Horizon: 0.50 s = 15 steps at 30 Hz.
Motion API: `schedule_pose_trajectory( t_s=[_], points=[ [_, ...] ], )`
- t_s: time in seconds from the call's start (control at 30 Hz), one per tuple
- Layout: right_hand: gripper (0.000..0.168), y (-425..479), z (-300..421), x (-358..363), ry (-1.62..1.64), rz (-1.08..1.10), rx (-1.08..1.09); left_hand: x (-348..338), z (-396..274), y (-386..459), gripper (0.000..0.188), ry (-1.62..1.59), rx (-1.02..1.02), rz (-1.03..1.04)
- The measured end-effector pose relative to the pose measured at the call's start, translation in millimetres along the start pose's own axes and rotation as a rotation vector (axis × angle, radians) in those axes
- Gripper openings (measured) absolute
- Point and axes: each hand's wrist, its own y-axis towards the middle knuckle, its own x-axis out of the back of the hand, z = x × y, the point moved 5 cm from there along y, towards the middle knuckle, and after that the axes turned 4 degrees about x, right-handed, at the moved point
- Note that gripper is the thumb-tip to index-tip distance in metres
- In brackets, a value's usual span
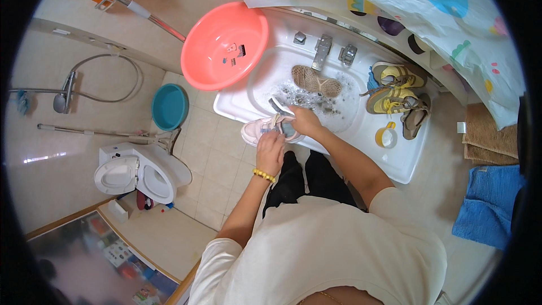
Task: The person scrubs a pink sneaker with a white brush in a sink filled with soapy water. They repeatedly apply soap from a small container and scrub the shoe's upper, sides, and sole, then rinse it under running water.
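Observation:
A pale pink shoe [253, 131] with a strap and a grey insole is at the front edge of the white washbasin [230, 109]. My left hand [270, 149], with a yellow beaded bracelet at the wrist, grips its side near the strap. In my right hand [306, 121] is a white scrubbing brush [280, 105], held over the shoe's opening; the fingers hide part of the handle. Sudsy water fills the bowl behind. A shoe with its brown patterned sole [315, 81] facing up lies in the suds, below the metal faucet [323, 51].
Yellow sneakers [387, 98], a brown slipper [415, 120] and a yellow cup [385, 136] of white powder stand on the basin's right ledge. A pink tub [224, 46] overhangs the left rim. On the floor are a teal bucket [169, 106] and a toilet [156, 180].

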Motion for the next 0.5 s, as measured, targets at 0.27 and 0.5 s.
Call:
schedule_pose_trajectory(
  t_s=[0.27, 0.5],
  points=[
    [0.036, -40, 1, 10, 0.669, -0.162, -0.032, -38, 82, -47, 0.065, -1.038, 0.816, -0.078],
    [0.037, -72, 25, 32, 0.969, -0.229, -0.092, -36, 36, 36, 0.053, -1.554, 0.732, 0.176]
  ],
)
